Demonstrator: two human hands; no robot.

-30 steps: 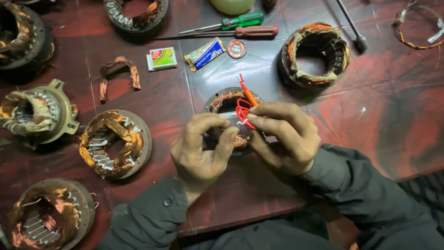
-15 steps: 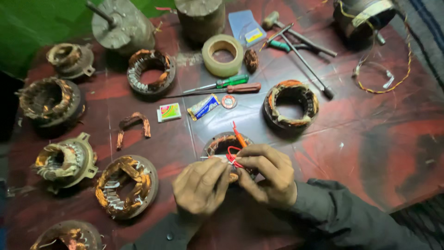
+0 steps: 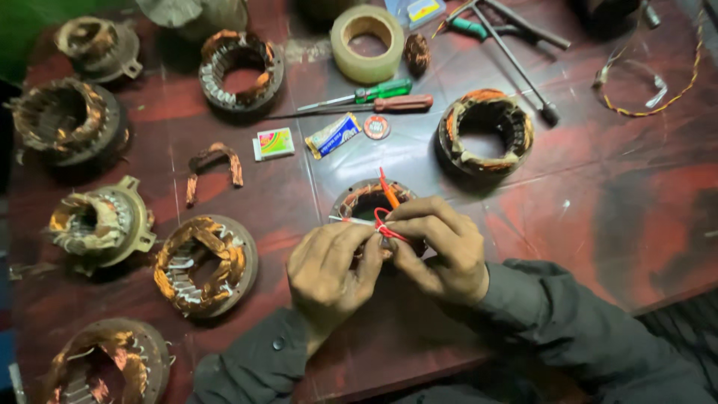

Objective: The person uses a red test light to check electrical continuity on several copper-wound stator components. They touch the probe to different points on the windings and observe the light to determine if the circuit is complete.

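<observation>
Two hands meet over small stator (image 3: 370,198) at desk (image 3: 598,217) centre: left hand (image 3: 329,265) pinches red wire (image 3: 383,224), right hand (image 3: 437,247) grips same wire. Leads look unfinished; six wound stators wait around.

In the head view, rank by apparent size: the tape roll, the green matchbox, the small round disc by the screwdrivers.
Largest to smallest:
1. tape roll
2. green matchbox
3. small round disc
All lie about equally far away, so the order is safe.

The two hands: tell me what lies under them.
Under the left hand and right hand sits a wound motor stator with red wires. Its near half is covered, and what the fingers pinch cannot be seen.
</observation>
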